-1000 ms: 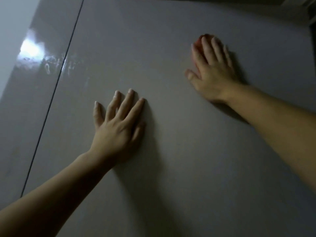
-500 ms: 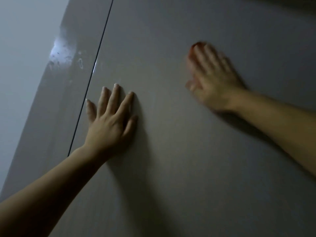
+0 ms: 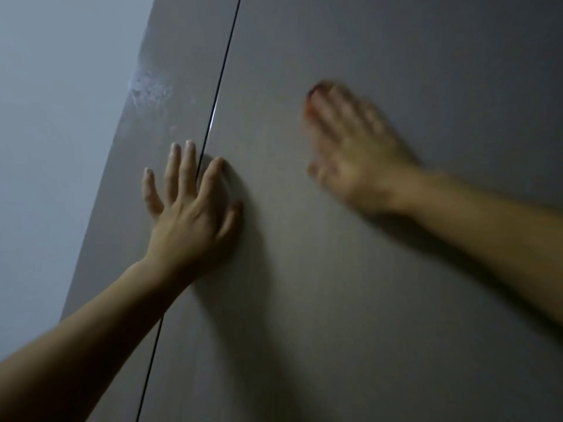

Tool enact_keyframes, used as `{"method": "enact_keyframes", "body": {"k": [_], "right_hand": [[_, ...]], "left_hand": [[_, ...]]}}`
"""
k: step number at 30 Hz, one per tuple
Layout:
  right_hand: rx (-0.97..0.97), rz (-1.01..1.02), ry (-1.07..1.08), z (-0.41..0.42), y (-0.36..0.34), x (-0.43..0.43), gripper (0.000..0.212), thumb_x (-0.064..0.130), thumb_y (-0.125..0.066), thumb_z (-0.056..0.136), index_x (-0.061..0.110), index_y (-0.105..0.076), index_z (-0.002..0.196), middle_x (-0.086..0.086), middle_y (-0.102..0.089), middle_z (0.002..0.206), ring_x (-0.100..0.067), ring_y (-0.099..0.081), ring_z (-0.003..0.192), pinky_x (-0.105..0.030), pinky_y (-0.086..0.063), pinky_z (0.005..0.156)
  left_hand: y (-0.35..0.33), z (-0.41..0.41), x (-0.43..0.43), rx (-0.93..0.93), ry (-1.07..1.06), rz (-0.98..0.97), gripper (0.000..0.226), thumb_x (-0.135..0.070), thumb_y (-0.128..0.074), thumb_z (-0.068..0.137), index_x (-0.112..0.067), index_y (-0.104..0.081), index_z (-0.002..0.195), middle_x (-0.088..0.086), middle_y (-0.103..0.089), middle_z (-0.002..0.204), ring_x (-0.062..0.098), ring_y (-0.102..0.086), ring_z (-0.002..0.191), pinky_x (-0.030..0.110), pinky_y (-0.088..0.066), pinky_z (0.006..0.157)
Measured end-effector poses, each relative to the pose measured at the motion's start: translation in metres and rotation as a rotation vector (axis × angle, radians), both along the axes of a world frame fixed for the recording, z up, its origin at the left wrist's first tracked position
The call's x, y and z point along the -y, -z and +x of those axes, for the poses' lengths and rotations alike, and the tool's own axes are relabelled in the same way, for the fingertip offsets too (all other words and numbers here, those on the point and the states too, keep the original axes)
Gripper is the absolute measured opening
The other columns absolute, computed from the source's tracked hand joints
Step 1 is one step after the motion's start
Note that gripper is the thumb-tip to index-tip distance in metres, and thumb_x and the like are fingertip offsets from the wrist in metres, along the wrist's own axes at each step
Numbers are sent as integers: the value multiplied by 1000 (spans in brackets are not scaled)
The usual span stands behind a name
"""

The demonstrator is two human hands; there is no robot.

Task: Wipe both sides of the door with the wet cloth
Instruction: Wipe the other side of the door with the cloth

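Red cloth point(image 3: 312, 93) peeks past right hand point(image 3: 362, 166) — fingers point(image 3: 324, 117) straight, pressing it against door point(image 3: 426, 71).

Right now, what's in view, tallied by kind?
Hands: 2, left hand and right hand
Red cloth: 1, mostly hidden under the right hand
Grey door panels: 2, left panel and right panel
Total: 5
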State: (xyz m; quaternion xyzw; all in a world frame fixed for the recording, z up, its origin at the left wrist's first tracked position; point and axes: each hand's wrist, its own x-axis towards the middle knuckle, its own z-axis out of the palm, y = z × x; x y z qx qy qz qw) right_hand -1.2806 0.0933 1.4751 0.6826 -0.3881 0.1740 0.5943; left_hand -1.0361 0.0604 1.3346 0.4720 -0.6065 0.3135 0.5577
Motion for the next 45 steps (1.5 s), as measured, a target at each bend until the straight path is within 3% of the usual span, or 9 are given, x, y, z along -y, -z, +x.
{"method": "enact_keyframes", "body": {"k": [2,4,10,12,17,24,31,37,45], "right_hand": [[-293,26,-78,8,54,8,77,60,-19,97,22,-10,163,-11,-1,171,-31,8,157,-49,5,126],[-408,62,-38,12,60,8,73,60,-20,99,27,-8,163,-7,1,171,-28,8,157,-45,8,126],[195,-46,22,49,-45,1,81,58,-11,94,19,2,163,-8,8,171,-26,9,158,-46,8,126],[141,-63,46,69,-21,7,85,59,-13,94,12,7,162,-11,10,171,-29,10,157,-47,8,127],[-367,45,-32,85,66,16,79,60,-18,100,18,8,162,-6,15,170,-24,17,156,-45,10,126],[145,-27,6,150,-54,21,79,60,-17,102,16,10,162,-5,14,171,-23,14,157,-51,9,126],[-309,68,-69,184,31,31,70,55,-10,104,21,11,162,-1,18,170,-21,19,155,-45,15,124],[91,11,-29,216,-61,31,69,53,-12,107,19,9,162,-2,15,171,-21,16,156,-49,11,125],[-517,129,-69,208,65,40,65,53,-3,103,26,14,159,2,17,169,-19,20,155,-45,19,122]], "left_hand": [[8,17,3,-6,5,35,76,-65,-19,93,-30,-17,160,10,-2,171,29,10,157,62,11,122],[11,30,6,27,16,49,74,-67,-17,95,-35,-13,161,5,-2,171,29,8,157,64,8,121],[14,35,9,43,30,39,71,-66,-15,97,-38,-10,161,1,0,171,27,8,157,64,7,122],[14,38,9,45,42,42,71,-66,-15,96,-39,-9,161,0,2,171,26,9,157,62,9,122],[23,57,7,47,98,30,71,-64,-15,97,-33,-16,161,1,0,171,19,10,157,49,7,126],[49,69,20,5,30,37,71,-60,-17,97,-33,-8,162,5,5,171,20,15,156,37,13,125],[60,75,23,16,73,23,68,-56,-18,100,-32,-3,163,2,10,171,15,20,155,40,10,127],[101,78,20,-8,70,48,72,-56,-20,102,-26,3,163,1,14,170,18,19,156,37,10,126],[135,74,24,-49,58,45,72,-54,-21,104,-17,-4,163,6,8,171,23,10,157,45,-1,126]]}}
